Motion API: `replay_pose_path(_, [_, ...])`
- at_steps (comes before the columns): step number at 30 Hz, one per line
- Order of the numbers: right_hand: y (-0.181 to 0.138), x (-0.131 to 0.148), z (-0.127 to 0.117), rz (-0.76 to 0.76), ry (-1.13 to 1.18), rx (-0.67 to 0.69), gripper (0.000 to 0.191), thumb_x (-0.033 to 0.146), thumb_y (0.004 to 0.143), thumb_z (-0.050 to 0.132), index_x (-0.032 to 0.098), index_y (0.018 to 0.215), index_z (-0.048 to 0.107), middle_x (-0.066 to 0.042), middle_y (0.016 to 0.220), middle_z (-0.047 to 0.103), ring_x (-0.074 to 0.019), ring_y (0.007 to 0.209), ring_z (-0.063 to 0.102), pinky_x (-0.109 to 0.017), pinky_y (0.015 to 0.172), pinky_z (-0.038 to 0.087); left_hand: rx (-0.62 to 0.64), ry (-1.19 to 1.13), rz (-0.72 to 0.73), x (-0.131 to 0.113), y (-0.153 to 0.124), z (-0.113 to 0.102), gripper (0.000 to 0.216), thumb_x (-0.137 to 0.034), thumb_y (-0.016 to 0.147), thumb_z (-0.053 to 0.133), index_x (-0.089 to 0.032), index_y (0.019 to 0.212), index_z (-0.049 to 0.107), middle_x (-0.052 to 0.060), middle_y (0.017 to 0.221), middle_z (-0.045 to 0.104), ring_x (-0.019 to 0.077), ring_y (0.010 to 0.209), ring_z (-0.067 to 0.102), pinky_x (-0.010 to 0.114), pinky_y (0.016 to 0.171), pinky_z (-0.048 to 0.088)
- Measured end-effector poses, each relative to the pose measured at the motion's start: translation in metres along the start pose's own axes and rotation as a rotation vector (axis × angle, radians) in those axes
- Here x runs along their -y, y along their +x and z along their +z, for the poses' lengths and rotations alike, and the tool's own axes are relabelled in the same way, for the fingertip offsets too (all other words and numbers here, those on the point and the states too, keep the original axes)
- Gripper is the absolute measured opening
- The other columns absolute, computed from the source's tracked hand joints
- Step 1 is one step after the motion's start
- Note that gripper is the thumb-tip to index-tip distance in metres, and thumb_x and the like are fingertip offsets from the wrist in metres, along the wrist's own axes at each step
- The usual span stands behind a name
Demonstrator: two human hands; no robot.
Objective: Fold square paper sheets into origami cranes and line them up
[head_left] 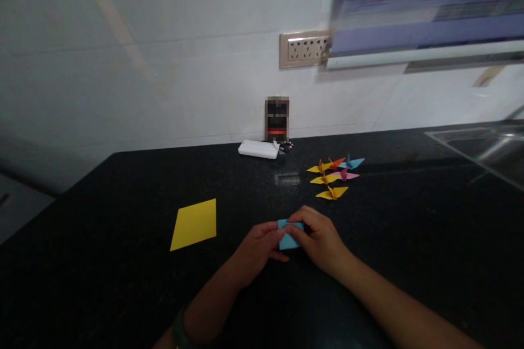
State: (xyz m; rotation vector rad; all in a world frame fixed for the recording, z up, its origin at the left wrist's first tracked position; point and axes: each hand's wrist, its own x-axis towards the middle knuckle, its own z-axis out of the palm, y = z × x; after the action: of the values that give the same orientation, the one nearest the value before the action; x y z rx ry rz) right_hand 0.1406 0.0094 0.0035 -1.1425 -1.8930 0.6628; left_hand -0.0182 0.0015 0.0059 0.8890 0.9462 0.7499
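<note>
A small folded piece of blue paper point(291, 241) is between my two hands, just over the dark countertop. My left hand point(260, 248) grips its left edge with thumb and fingers. From the right, my right hand point(321, 237) pinches the paper near its upper right part, its thumb lying across the front. The fingertips cover some of the paper's edges. Off to the left lies a flat sheet of yellow paper point(195, 223). Beyond my right hand stand several folded paper cranes point(332, 193) in yellow, orange, pink and blue.
The black countertop point(123, 196) runs back to a tiled wall. Near the wall lie a white power bank point(258, 149) and a beaded strap point(287, 146), with a blurred dark box point(277, 119) behind. A metal sink point(491, 147) is at right; a socket panel point(305, 49) hangs above.
</note>
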Motion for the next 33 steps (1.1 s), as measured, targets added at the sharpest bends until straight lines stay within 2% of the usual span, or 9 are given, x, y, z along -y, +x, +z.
replay_pose_path(2, [0.0000,0.0003,0.0001,0.004,-0.002,0.004,0.007,0.021,0.078,0.055,0.018,0.073,0.059,-0.001,0.069,0.054,-0.0123,0.064,0.052,-0.024,0.057,0.041,0.078,0.114,0.018,-0.0009,-0.0012,0.0012,0.025,-0.032,0.073,0.058,-0.015,0.090,0.062,0.004,0.082,0.063,0.0154,0.079,0.058,0.025,0.062,0.048])
replay_pose_path(4, [0.0000,0.0007,0.0004,0.005,-0.006,0.001,0.007,0.019,0.078,0.054,0.018,0.072,0.058,-0.001,0.068,0.053,-0.0119,0.064,0.052,-0.023,0.057,0.040,0.106,0.164,0.041,-0.0015,-0.0017,0.0020,0.025,-0.034,0.075,0.056,-0.015,0.090,0.062,0.004,0.082,0.064,0.0157,0.080,0.058,0.024,0.062,0.047])
replay_pose_path(11, [-0.0002,0.0016,0.0012,-0.023,-0.011,-0.011,0.011,0.019,0.080,0.051,0.018,0.070,0.055,0.000,0.066,0.051,-0.0114,0.062,0.050,-0.023,0.055,0.039,0.047,0.160,0.068,-0.0025,-0.0006,0.0034,0.030,-0.038,0.075,0.054,-0.014,0.091,0.063,0.005,0.079,0.064,0.0157,0.075,0.059,0.025,0.061,0.047])
replay_pose_path(25, [0.0006,0.0036,0.0012,0.005,-0.006,-0.007,0.012,0.018,0.079,0.051,0.017,0.067,0.054,0.000,0.064,0.051,-0.0111,0.061,0.049,-0.023,0.054,0.038,0.064,0.213,0.093,-0.0013,-0.0004,0.0028,0.032,-0.040,0.077,0.050,-0.013,0.089,0.064,0.005,0.077,0.064,0.0159,0.074,0.060,0.026,0.062,0.048])
replay_pose_path(28, [-0.0006,0.0020,0.0016,0.037,0.021,-0.036,0.004,0.020,0.078,0.053,0.018,0.076,0.056,-0.001,0.069,0.051,-0.0117,0.063,0.049,-0.022,0.053,0.039,0.056,0.212,0.117,-0.0010,-0.0004,0.0023,0.033,-0.041,0.078,0.049,-0.014,0.092,0.064,0.005,0.078,0.064,0.0157,0.074,0.058,0.026,0.062,0.049])
replay_pose_path(31, [-0.0015,-0.0012,0.0036,0.114,0.081,-0.068,0.024,0.025,0.074,0.059,0.019,0.096,0.055,-0.003,0.080,0.052,-0.0122,0.066,0.050,-0.023,0.054,0.042,0.028,0.202,0.129,-0.0016,-0.0005,0.0016,0.034,-0.040,0.078,0.049,-0.015,0.095,0.063,0.005,0.082,0.063,0.0158,0.075,0.058,0.028,0.063,0.049])
replay_pose_path(33, [-0.0013,-0.0027,0.0052,0.186,0.163,-0.051,0.029,0.029,0.072,0.061,0.019,0.098,0.055,-0.003,0.082,0.053,-0.0125,0.066,0.050,-0.024,0.056,0.043,0.005,0.200,0.137,-0.0020,-0.0005,0.0009,0.033,-0.040,0.079,0.048,-0.015,0.095,0.063,0.005,0.084,0.063,0.0159,0.076,0.057,0.028,0.064,0.049])
